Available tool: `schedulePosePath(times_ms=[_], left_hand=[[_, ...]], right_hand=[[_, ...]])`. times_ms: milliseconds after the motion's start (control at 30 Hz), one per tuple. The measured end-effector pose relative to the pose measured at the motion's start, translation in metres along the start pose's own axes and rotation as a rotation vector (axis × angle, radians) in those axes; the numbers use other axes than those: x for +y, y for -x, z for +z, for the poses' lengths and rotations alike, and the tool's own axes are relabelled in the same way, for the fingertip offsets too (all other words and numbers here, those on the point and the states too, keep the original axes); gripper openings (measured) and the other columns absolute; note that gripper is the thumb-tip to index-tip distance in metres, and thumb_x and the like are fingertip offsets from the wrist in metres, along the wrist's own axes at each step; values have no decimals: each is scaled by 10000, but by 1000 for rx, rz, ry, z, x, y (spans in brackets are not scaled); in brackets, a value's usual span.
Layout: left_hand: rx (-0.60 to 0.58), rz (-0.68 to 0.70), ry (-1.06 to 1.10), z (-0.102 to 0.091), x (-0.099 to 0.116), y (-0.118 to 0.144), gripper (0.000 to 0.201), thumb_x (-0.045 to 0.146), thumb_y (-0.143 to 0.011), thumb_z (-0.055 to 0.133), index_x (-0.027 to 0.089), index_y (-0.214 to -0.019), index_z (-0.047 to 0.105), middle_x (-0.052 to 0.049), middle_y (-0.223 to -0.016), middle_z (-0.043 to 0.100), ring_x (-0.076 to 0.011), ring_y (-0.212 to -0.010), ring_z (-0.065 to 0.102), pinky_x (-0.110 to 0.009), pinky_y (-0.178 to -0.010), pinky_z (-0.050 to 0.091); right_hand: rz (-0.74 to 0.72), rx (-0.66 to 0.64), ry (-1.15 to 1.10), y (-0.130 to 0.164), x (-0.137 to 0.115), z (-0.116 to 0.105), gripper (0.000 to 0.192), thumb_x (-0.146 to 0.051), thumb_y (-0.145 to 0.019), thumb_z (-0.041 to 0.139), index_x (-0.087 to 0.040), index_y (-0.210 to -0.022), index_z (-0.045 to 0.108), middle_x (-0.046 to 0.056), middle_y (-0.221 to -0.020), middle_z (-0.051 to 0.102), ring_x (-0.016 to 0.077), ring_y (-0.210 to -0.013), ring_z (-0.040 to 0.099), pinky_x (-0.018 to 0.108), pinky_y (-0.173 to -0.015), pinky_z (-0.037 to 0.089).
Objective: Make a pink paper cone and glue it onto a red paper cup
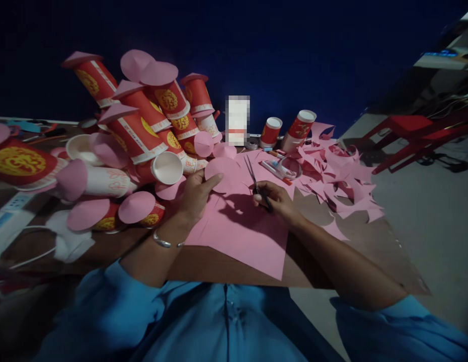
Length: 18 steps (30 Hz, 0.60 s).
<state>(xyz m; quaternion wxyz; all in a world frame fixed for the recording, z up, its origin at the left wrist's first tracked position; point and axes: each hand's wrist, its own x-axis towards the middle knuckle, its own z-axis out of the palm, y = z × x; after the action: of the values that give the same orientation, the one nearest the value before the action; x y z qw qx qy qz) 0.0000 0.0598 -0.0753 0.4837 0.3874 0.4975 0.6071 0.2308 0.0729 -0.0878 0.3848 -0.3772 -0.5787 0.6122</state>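
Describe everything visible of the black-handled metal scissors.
The black-handled metal scissors have narrow grey blades, tips apparently slightly parted, pointing forward and slightly left. The bare right hand holds the dark handles, partly hiding them. Flat pink paper sheets lie beneath; whether the blades touch them is unclear.

At mid-frame the disc [223,176] is smooth, matt pink paper, as is the sheet [252,241] below it. The scissors [254,179] have metal blades and plastic-looking handles. At lower left, the bangle [163,243] is polished metal and the sleeve [117,296] matt cloth. Red paper cups [166,99], upper left, look smooth; the tabletop [364,256], lower right, looks like dull wood.
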Motion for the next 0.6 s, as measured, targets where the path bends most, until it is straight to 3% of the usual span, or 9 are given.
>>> schedulePosePath(times_ms=[267, 400, 600], left_hand=[[20, 43, 97, -2, 3, -5, 337, 384, -720, 871, 187, -972, 766, -52, -933, 782, -212, -896, 722, -335, -770, 597], [-3, 17, 76, -2, 2, -4, 335, 393, -721, 870, 181, -959, 766, -44, -892, 775, -204, -844, 717, -330, -735, 594], [-63, 5, -5, -1, -1, 1, 314, 405, -755, 871, 174, -949, 785, -49, -914, 783, -188, -841, 701, -335, -812, 575]], right_hand=[[47, -138, 53, -5, 1, -9, 488, -548, -693, 935, -191, -968, 746, -16, -770, 663, 116, -650, 564, 234, -585, 434], [48, -155, 68, -3, 5, -6, 458, -512, -677, 952, -194, -955, 776, -3, -806, 708, 129, -684, 607, 253, -645, 492], [68, -122, 45, -3, 10, -3, 477, -511, -638, 968, -207, -980, 831, 12, -838, 759, 146, -731, 650, 268, -688, 535]])
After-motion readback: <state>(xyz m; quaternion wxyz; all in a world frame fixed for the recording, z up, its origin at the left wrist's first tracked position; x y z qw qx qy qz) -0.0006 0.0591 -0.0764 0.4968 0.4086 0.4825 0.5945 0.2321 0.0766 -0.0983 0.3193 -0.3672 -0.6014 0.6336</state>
